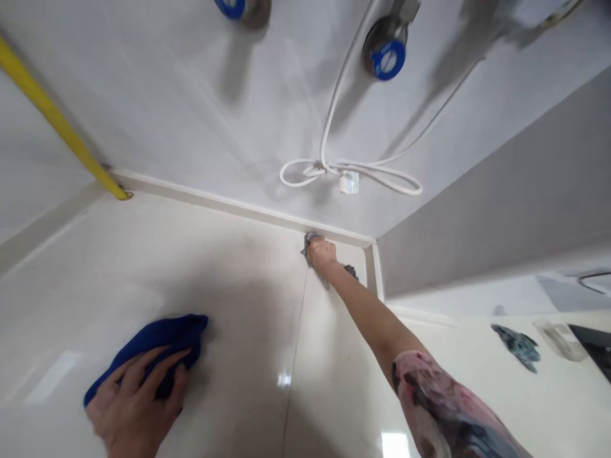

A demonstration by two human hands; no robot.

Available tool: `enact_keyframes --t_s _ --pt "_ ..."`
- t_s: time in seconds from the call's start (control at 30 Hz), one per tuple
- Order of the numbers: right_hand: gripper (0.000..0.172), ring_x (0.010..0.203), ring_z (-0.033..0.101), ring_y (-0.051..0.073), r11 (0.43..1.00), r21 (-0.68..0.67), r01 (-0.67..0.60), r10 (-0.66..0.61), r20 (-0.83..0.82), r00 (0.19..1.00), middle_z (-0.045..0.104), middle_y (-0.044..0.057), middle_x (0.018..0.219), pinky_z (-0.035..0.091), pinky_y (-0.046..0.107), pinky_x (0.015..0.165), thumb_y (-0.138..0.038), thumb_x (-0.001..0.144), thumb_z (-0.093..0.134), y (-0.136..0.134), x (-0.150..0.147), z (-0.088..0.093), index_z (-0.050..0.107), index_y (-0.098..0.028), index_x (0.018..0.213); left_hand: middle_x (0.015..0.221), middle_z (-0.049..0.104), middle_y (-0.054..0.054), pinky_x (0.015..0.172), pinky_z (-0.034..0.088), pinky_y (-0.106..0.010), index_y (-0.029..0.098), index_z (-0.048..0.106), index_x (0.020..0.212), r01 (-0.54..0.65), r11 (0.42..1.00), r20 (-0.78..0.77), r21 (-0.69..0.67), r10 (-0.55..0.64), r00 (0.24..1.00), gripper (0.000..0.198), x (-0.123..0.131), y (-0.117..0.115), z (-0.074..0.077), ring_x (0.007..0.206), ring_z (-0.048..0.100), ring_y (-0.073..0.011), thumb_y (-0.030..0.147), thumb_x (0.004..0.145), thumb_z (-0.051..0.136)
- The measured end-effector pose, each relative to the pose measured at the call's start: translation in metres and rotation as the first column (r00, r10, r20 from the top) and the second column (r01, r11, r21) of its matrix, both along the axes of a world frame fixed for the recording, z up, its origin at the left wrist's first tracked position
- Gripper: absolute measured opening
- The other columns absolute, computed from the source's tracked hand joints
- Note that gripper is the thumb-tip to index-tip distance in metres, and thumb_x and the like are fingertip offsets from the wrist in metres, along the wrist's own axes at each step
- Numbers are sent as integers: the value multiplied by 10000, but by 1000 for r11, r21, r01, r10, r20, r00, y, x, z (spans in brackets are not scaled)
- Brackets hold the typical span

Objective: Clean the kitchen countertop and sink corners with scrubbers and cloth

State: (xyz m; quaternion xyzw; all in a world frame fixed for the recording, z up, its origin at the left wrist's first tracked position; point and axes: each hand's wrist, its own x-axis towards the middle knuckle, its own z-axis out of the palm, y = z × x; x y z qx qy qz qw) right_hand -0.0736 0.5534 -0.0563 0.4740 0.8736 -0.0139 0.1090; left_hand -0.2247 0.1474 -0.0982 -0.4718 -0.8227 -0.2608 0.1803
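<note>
My left hand (138, 404) is on a dark blue cloth (162, 337) at the lower left, its fingers curled into the fabric against the pale glossy floor (238, 267). Reaching away from the lower right, my right arm ends in a closed right hand (322, 251) at the foot of the back wall. A grey cloth (309, 242) pokes out from that fist and meets the floor where the baseboard (267, 218) begins. Part of another dark grey crumpled thing (351, 271) shows behind my wrist. Most of the grey cloth is hidden by the fingers.
Looped white cable (401, 183) hangs on the wall above my right hand, near blue-capped valves (389, 60). A yellow pipe (71, 127) enters the floor at the left corner. On the right lie a grey-blue rag (518, 346) and a clear plastic item (563, 340).
</note>
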Motion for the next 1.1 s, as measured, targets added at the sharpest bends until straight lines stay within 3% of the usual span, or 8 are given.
enact_keyframes --t_s 0.13,0.27,0.43,0.63,0.73,0.9,1.0,1.1 --pt "323 1138 703 269 1000 -18 -13 14 11 1000 681 246 1237 575 346 934 -166 1003 493 0 -10 -2 614 -59 1282 1068 717 -80 739 481 -453 234 781 936 7 1000 -3 -2 -7 1000 290 0 0 0 903 667 -312 427 974 568" --pt "397 1054 724 260 993 -68 -92 94 32 995 641 267 1286 600 357 878 -171 1009 465 -47 6 -5 553 -44 1375 1097 720 -84 754 475 -449 238 788 957 -16 1000 -16 -27 16 1000 286 3 -1 -2 944 661 -318 418 979 566" --pt "464 966 734 256 963 -101 -248 249 -7 969 630 272 1337 613 319 771 -171 991 474 -152 70 -14 540 -51 1434 1140 717 -87 838 486 -466 232 786 996 -50 999 -54 -16 49 997 248 6 1 0 1010 636 -329 349 992 568" --pt "615 934 742 260 911 -35 -410 402 -133 906 681 197 1344 639 338 741 -132 898 550 -317 164 -61 511 -127 1512 1149 734 -54 864 482 -441 283 809 1002 -43 999 -27 28 44 999 276 9 -1 2 1060 634 -311 374 989 548" --pt "691 952 725 269 883 38 -468 464 -228 856 695 161 1331 643 382 822 -117 832 610 -358 218 -78 514 -187 1512 1212 727 -50 921 507 -496 294 795 1085 -23 1000 88 -9 23 996 333 13 -4 12 1111 625 -333 388 987 491" --pt "578 1019 694 276 952 84 -294 304 -157 940 714 157 1169 584 378 932 -59 884 522 -291 274 -57 579 -174 1448 1550 478 -190 1181 450 -603 146 615 1402 81 997 147 12 -82 986 485 26 -24 35 1396 492 -383 350 976 506" --pt "532 1048 680 275 985 44 -168 171 -80 982 679 185 1194 552 352 926 -132 968 478 -222 252 -30 508 -103 1499 1546 461 -226 1240 405 -616 108 520 1466 5 992 190 130 -29 981 522 51 -56 44 1448 451 -377 337 996 527" --pt "523 1101 673 274 994 11 -107 107 -61 992 642 207 1284 535 333 935 -185 1002 448 -183 201 -13 471 -86 1515 1486 527 -220 1120 535 -619 132 455 1505 -122 977 324 173 60 944 578 93 -108 47 1365 541 -390 405 1001 534"
